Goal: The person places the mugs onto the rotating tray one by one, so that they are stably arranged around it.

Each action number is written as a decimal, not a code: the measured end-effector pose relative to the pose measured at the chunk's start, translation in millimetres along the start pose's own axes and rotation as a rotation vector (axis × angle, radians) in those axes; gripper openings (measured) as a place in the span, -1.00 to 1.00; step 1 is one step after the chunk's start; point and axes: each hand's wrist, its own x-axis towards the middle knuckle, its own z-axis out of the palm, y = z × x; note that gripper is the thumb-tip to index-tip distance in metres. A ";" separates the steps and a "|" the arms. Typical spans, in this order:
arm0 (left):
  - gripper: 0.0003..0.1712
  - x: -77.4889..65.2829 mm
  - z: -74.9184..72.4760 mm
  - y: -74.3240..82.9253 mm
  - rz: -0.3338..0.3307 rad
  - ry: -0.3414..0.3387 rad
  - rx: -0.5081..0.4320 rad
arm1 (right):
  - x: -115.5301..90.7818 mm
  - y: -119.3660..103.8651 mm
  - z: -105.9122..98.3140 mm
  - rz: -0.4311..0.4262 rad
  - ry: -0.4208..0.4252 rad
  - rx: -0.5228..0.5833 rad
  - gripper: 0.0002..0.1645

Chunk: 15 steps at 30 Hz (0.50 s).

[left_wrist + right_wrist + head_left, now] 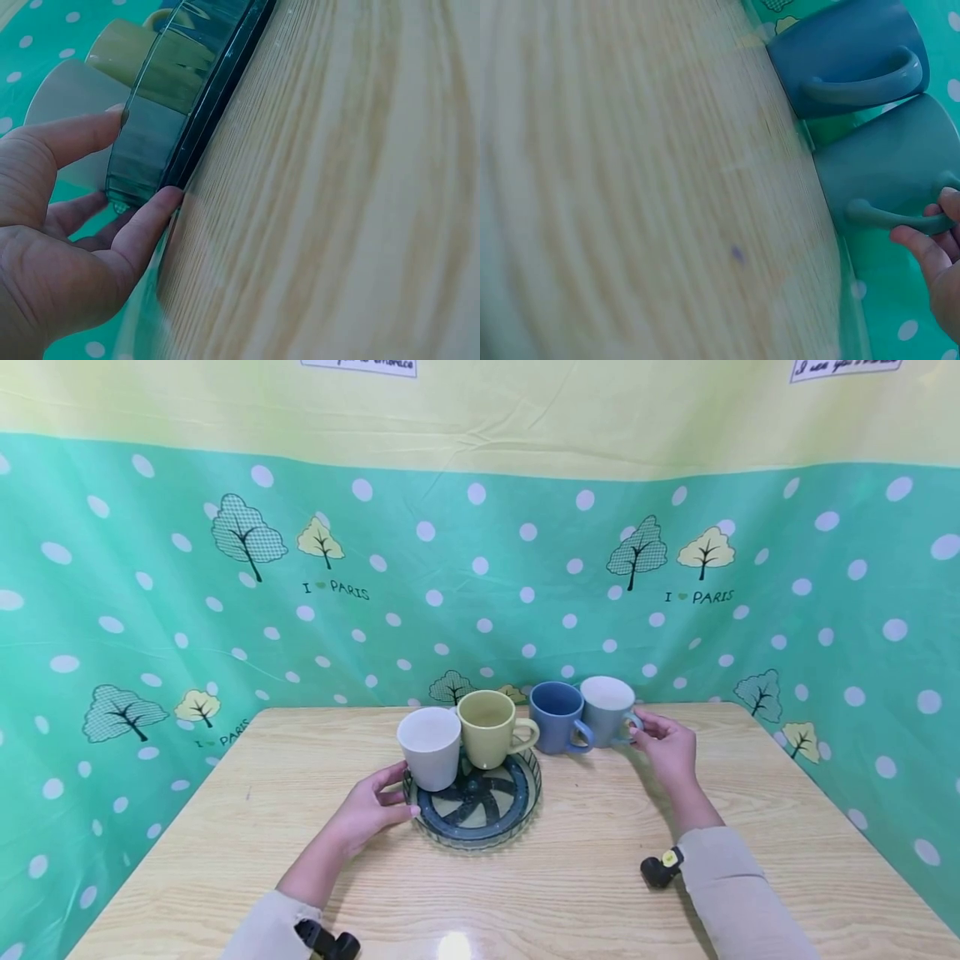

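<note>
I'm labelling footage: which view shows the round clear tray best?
The head view: it looks down on the tray, showing most of its round outline. The left wrist view catches only part of its side; the right wrist view, none.

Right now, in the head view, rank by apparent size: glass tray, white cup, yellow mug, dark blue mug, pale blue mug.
1. Glass tray, clearly largest.
2. White cup and yellow mug: too alike to rank.
3. Dark blue mug and pale blue mug: slightly smaller here, perhaps from distance; alike.
</note>
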 end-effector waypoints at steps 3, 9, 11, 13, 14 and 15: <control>-0.03 0.7 0.5 -1.2 -0.006 0.009 -0.008 | -0.7 -0.7 0.4 0.011 0.014 0.001 -0.57; -0.03 1.6 1.0 -3.8 -0.011 0.017 -0.019 | -1.7 -7.0 -2.5 0.070 0.025 0.026 -0.54; -0.04 1.3 0.8 -4.6 -0.015 0.019 -0.022 | -2.5 -11.1 -4.4 0.088 0.021 0.029 -0.54; -0.06 1.0 1.0 -4.8 -0.022 0.024 -0.031 | -3.7 -15.6 -6.2 0.101 0.020 0.026 -0.53; -0.07 0.8 1.3 -4.8 -0.026 0.025 -0.035 | -4.3 -17.4 -7.2 0.103 0.019 0.028 -0.53; -0.08 0.5 1.6 -4.8 -0.032 0.029 -0.041 | -5.0 -19.2 -8.0 0.104 0.020 0.035 -0.53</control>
